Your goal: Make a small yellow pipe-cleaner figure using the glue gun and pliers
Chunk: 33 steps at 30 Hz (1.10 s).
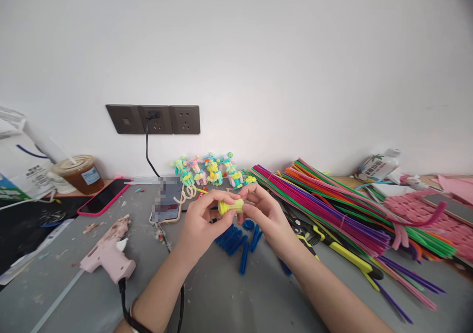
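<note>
Left hand (198, 226) and right hand (269, 216) raised together, fingers around yellow spool (231, 206)

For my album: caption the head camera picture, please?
Left hand and right hand hold a yellow fuzzy piece over blue pieces.

The yellow fuzzy piece (231, 207) is small and shaped like a spool, with a wider, brighter yellow flared end on the left and a paler, thicker roll on the right. It lies level, its length running left to right, lifted off the table. The left hand (201, 224) pinches the flared end and the right hand (268, 215) pinches the paler end.
</note>
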Available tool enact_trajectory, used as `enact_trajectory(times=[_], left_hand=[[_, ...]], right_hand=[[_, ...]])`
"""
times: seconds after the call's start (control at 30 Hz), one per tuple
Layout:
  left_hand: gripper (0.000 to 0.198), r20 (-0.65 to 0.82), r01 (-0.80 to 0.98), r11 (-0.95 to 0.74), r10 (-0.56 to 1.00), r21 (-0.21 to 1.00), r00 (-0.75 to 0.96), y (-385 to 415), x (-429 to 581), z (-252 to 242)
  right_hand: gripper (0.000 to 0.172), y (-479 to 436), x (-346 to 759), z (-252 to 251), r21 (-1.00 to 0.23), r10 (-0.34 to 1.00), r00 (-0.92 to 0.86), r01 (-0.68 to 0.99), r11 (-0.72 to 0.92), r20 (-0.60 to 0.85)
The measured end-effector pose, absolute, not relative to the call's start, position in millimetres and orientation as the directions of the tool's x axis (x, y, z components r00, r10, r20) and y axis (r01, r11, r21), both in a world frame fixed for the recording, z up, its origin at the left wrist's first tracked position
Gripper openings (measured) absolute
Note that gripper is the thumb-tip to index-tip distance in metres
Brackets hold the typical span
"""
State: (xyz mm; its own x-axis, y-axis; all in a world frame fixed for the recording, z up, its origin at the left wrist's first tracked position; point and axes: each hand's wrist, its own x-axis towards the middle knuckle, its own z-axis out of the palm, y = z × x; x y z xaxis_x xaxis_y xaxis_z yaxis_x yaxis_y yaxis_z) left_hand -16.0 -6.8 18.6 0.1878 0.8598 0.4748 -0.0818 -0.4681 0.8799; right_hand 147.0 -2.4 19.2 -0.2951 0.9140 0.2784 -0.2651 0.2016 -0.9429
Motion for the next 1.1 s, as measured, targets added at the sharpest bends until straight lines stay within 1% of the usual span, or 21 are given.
enact_trajectory(times=[0.13,0.27,0.43,0.53,0.7,0.77,0.9,1.1], left_hand=[[0.011,0.492,-0.078,-0.487,0.851,0.87,0.184,-6.3,-16.7,18.7],[0.01,0.477,-0.065,-0.473,0.858,0.878,0.19,-6.7,-16.7,18.5],[0.031,0.408,-0.12,-0.391,0.892,0.913,0.197,-7.7,-16.5,17.3],[0.032,0.401,-0.123,-0.383,0.893,0.915,0.202,-7.5,-16.2,17.0],[0.02,0.431,-0.12,-0.416,0.886,0.901,0.167,-6.3,-14.6,17.4],[0.018,0.405,-0.107,-0.393,0.904,0.913,0.137,-5.4,-14.3,17.3],[0.021,0.306,-0.075,-0.298,0.943,0.952,0.13,-3.9,-14.9,17.3],[0.016,0.285,-0.062,-0.279,0.948,0.958,0.141,-4.4,-15.4,19.1]], right_hand=[[0.024,-1.0,148.5,19.2,-0.952,0.922,-0.321,-0.278,0.127,0.216],[0.025,-0.1,149.2,19.2,-0.947,0.928,-0.343,-0.321,0.031,0.147],[0.027,0.9,149.1,19.9,-0.92,0.926,-0.376,-0.376,-0.109,0.044],[0.028,0.7,148.3,20.7,-0.908,0.923,-0.384,-0.397,-0.134,0.032],[0.025,-0.3,147.2,20.9,-0.911,0.937,-0.343,-0.404,-0.085,0.065],[0.024,-0.2,146.8,19.9,-0.925,0.943,-0.317,-0.379,-0.03,0.099],[0.025,0.9,145.8,17.0,-0.946,0.949,-0.275,-0.318,0.06,0.153],[0.026,1.7,145.6,15.7,-0.949,0.941,-0.281,-0.299,0.101,0.189]])
